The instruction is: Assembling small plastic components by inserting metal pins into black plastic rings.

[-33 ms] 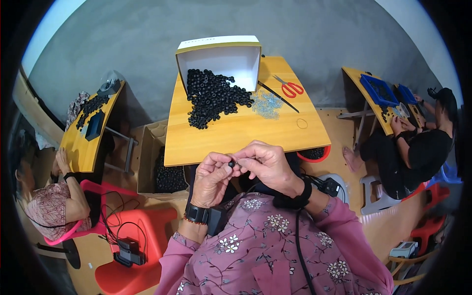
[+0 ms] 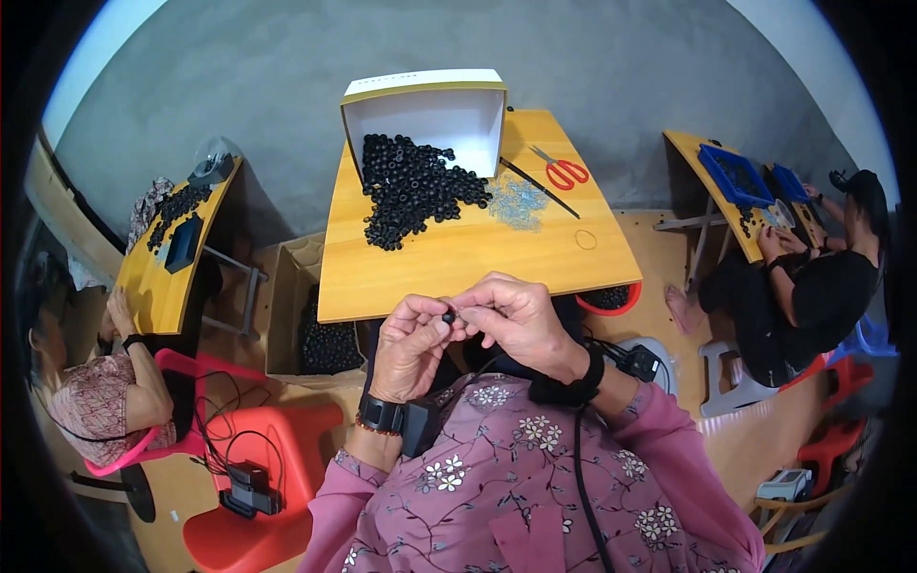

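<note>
My left hand (image 2: 409, 346) and my right hand (image 2: 513, 323) meet just in front of the near edge of the yellow wooden table (image 2: 458, 263). Their fingertips pinch a small black ring (image 2: 447, 315) between them. What else the right fingertips hold is too small to tell. A large pile of the same black rings (image 2: 411, 191) spills from an open white box (image 2: 425, 115) at the back of the table. Beside the pile lie a small heap of pale clear bits (image 2: 519, 202), a thin black rod (image 2: 540, 187), red scissors (image 2: 565, 173) and a loose thin band (image 2: 586, 240).
A cardboard box of black parts (image 2: 315, 329) stands on the floor to the left, and a red bowl (image 2: 611, 301) under the table's right. A red stool (image 2: 258, 477) is at lower left. Other people work at side tables, left (image 2: 91, 401) and right (image 2: 812, 286).
</note>
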Available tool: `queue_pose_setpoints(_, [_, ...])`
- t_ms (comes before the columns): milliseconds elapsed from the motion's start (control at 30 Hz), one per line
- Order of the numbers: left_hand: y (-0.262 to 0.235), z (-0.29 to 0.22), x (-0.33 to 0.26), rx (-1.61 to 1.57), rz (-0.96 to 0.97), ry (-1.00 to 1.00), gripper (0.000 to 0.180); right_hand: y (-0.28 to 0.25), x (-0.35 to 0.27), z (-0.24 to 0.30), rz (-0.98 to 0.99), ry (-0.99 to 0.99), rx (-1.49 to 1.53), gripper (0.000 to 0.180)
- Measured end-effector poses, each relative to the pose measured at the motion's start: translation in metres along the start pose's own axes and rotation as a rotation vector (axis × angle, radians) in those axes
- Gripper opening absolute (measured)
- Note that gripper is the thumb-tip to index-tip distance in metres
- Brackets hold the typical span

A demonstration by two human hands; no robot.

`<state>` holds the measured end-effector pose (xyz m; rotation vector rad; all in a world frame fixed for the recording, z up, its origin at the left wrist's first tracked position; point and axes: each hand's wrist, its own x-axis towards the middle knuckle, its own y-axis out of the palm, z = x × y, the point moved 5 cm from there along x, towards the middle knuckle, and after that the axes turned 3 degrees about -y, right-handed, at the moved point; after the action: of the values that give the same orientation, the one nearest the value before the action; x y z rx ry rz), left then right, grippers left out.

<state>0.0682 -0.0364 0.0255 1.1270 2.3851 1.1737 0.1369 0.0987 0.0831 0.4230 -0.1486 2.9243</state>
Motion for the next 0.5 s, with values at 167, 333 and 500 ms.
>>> queue_pose_setpoints(167, [0.008,0.001,-0.001,0.053,-0.040,0.030,0.019,0.000,-0.002,0.002,0.006,-0.024,0.026,0.012])
queue_pose_setpoints(333, [0.016,-0.001,-0.003,0.119,-0.047,-0.004,0.025,-0.006,-0.003,0.002,-0.009,-0.076,-0.047,0.012])
queue_pose_setpoints(500, [0.011,-0.001,-0.003,0.137,-0.032,0.002,0.022,-0.004,-0.002,0.001,0.015,-0.079,-0.081,0.012])
